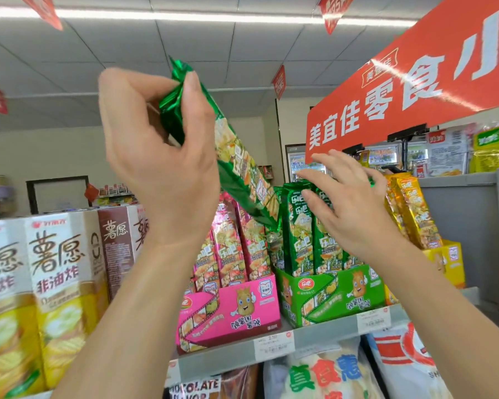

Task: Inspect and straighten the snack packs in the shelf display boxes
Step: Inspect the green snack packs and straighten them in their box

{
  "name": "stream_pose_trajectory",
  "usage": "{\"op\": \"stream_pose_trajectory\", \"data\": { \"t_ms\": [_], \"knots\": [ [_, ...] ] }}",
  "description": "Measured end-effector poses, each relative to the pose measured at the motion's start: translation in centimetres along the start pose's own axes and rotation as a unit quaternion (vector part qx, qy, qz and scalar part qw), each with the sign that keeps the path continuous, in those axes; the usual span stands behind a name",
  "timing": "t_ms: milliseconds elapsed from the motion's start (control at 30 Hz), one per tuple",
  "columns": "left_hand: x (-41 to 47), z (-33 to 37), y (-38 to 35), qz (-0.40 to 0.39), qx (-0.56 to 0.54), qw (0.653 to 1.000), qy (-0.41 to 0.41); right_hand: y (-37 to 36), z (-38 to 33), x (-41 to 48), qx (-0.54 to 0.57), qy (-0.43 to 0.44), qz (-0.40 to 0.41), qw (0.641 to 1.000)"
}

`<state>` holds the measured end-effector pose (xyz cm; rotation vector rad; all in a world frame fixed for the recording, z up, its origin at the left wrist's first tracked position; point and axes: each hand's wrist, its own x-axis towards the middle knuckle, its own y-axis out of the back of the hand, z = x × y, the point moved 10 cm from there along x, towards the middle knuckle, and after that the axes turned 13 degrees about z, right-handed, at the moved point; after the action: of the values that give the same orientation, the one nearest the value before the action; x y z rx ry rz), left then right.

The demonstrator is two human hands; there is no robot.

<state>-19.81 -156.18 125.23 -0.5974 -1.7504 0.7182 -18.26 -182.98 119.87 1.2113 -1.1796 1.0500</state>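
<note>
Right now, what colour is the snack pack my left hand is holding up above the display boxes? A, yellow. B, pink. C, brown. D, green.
D: the left hand grips the crimped top end of a green snack pack, which is tilted with its lower end down toward the green display box.

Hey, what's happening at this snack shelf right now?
A person is tidying snack packs on a shop shelf. Their left hand grips one green snack pack by its top end, holding it at a slant over the green display box. Their right hand, fingers spread, rests against the standing green packs in that box. A pink box and a yellow box sit on either side.
</note>
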Motion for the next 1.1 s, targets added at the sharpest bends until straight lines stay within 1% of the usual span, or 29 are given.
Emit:
{"op": "stream_pose_trajectory", "data": {
  "t_ms": [67,133,167,200,233,267,300,333,367,400,467,533,567,600,667,700,733,767,833,1000,1100],
  "knots": [
    [0.0,0.3,0.6,-0.011,0.005,1.000,0.013,0.3,-0.3,-0.2,-0.016,0.001,0.001,1.000],
    [-0.3,0.4,0.5,-0.051,0.000,0.998,0.039,1.0,-0.7,-0.5,-0.003,-0.016,0.022,1.000],
    [-0.7,0.2,0.2,-0.072,0.000,0.996,0.060,1.8,-1.1,-0.7,0.031,-0.025,0.047,0.998],
    [-1.2,-0.1,0.0,-0.091,0.001,0.992,0.085,2.6,-1.3,-1.1,0.095,-0.043,0.067,0.992],
    [-1.8,-0.5,-0.1,-0.107,0.001,0.988,0.112,3.0,-1.4,-1.6,0.183,-0.074,0.062,0.978],
    [-2.4,-0.8,-0.2,-0.120,-0.001,0.983,0.139,2.9,-1.8,-2.3,0.274,-0.109,0.024,0.955],
    [-3.0,-1.0,-0.3,-0.128,-0.002,0.978,0.162,2.4,-2.9,-3.3,0.346,-0.129,-0.042,0.929],
    [-3.5,-1.2,-0.3,-0.131,0.000,0.975,0.179,1.9,-4.5,-4.4,0.380,-0.126,-0.110,0.910],
    [-3.9,-1.2,-0.4,-0.130,0.002,0.972,0.196,1.6,-6.0,-5.6,0.377,-0.110,-0.161,0.905],
    [-4.2,-1.4,-0.4,-0.128,-0.001,0.968,0.216,1.4,-6.8,-6.7,0.365,-0.099,-0.181,0.908],
    [-5.0,-1.7,-0.7,-0.137,-0.018,0.955,0.261,1.5,-7.2,-8.1,0.340,-0.098,-0.155,0.922],
    [-6.2,-2.1,-1.4,-0.170,-0.044,0.929,0.325,1.9,-6.5,-9.4,0.339,-0.135,-0.116,0.924],
    [-7.1,-2.4,-1.7,-0.186,-0.069,0.905,0.376,2.0,-5.9,-10.1,0.337,-0.157,-0.107,0.922],
    [-8.2,-2.7,-1.9,-0.196,-0.100,0.873,0.435,2.2,-5.4,-10.8,0.334,-0.173,-0.094,0.922],
    [-10.7,-3.0,-2.2,-0.208,-0.166,0.792,0.550,2.6,-4.9,-11.9,0.353,-0.197,-0.088,0.910],
    [-11.8,-2.8,-2.2,-0.213,-0.188,0.756,0.589,2.8,-4.8,-12.4,0.363,-0.205,-0.090,0.904],
    [-12.6,-2.4,-2.1,-0.217,-0.202,0.731,0.615,3.0,-4.7,-12.9,0.367,-0.214,-0.092,0.901],
    [-13.1,-2.2,-1.9,-0.216,-0.211,0.716,0.630,3.3,-4.5,-13.3,0.371,-0.225,-0.090,0.897],
    [-13.7,-1.6,-1.4,-0.209,-0.213,0.699,0.649,3.8,-4.2,-14.2,0.371,-0.238,-0.087,0.893],
    [-14.9,-0.6,0.2,-0.162,-0.164,0.689,0.687,5.5,-4.4,-15.5,0.385,-0.255,-0.101,0.881],
    [-16.0,0.7,0.9,-0.158,-0.151,0.663,0.716,7.1,-3.8,-16.3,0.352,-0.252,-0.082,0.898]
  ]
}}
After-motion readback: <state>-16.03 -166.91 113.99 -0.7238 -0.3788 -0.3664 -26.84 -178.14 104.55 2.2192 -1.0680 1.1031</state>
